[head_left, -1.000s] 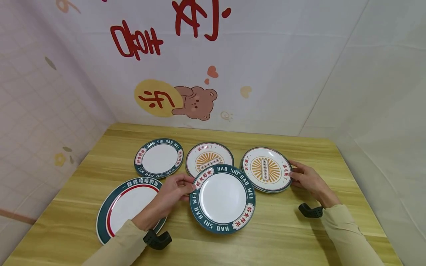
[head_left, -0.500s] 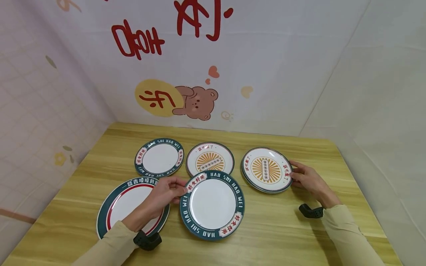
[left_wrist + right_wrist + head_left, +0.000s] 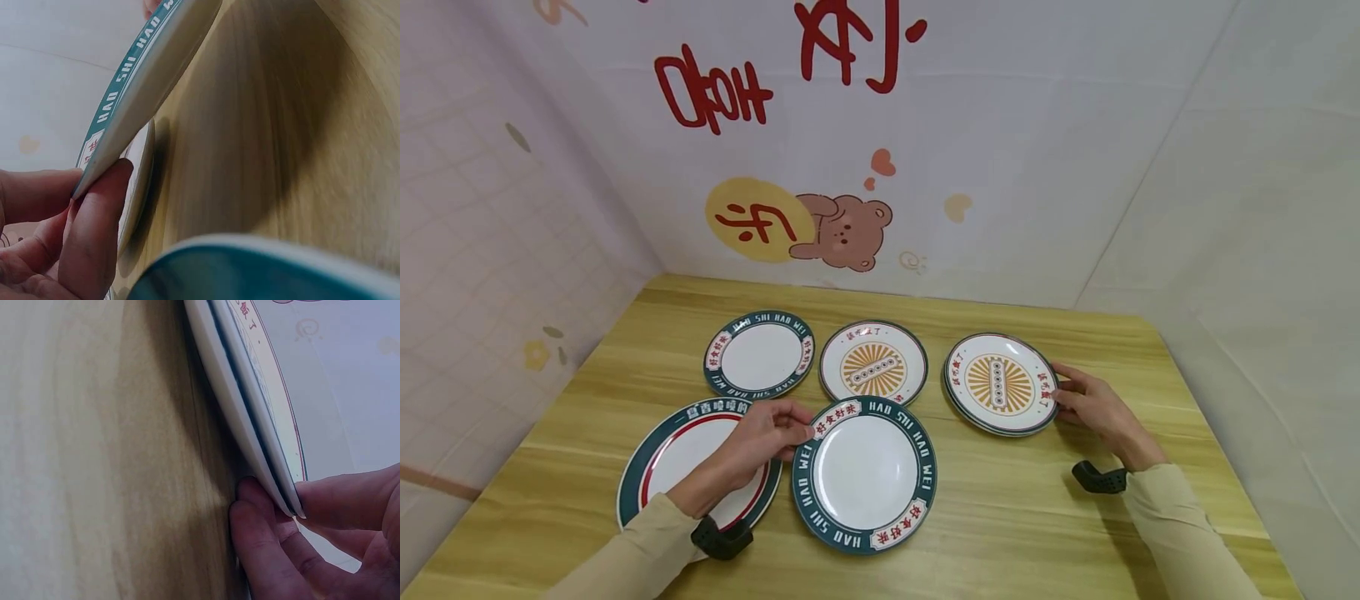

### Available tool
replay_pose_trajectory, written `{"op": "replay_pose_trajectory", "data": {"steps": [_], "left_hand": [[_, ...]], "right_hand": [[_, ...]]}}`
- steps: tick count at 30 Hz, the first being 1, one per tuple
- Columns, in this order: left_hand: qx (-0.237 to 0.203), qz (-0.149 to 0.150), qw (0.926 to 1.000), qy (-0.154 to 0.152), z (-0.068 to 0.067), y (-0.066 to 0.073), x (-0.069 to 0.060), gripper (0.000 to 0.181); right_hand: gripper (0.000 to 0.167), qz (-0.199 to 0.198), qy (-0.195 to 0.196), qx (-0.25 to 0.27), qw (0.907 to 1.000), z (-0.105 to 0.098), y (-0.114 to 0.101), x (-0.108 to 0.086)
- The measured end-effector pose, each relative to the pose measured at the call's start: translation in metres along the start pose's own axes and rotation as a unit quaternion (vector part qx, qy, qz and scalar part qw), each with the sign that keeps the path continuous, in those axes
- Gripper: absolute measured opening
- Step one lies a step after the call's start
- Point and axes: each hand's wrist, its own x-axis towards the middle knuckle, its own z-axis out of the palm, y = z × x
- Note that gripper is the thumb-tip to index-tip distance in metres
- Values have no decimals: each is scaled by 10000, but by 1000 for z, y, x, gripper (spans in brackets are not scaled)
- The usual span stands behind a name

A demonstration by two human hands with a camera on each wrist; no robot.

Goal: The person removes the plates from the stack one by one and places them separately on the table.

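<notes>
My left hand (image 3: pixel 756 446) pinches the upper left rim of a white plate (image 3: pixel 865 471) with a dark green lettered border. In the left wrist view the thumb and fingers (image 3: pixel 94 231) grip its edge, and the plate (image 3: pixel 162 69) is raised over the table with a shadow below. My right hand (image 3: pixel 1097 412) holds two stacked small plates (image 3: pixel 1000 383) at their right rim; the top one bears an orange sunburst. The right wrist view shows both plate edges (image 3: pixel 250 412) between thumb and fingers.
A large plate (image 3: pixel 681 467) with a red ring lies under the left forearm. Behind it sits another green-bordered plate (image 3: pixel 760 357). A sunburst plate (image 3: pixel 874 362) is at the middle back, partly covered by the held plate. A printed cloth wall (image 3: pixel 1015 167) borders the wooden table (image 3: pixel 1037 517).
My left hand has carried the green-bordered plate left and towards me, uncovering more of the middle sunburst plate. The right hand and its two plates have barely moved.
</notes>
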Motion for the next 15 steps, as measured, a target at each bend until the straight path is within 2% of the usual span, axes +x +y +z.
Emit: {"op": "replay_pose_trajectory", "data": {"steps": [7,13,15], "left_hand": [[222,-1,9997,-67,-6,-4,1,23],[476,-127,9988,-24,-5,-5,0,22],[553,-81,9984,-29,-5,-6,0,22]], "right_hand": [[64,-10,7,-38,10000,0,1,2],[64,-21,-29,-10,10000,0,1,2],[64,-11,-34,-23,10000,0,1,2]]}}
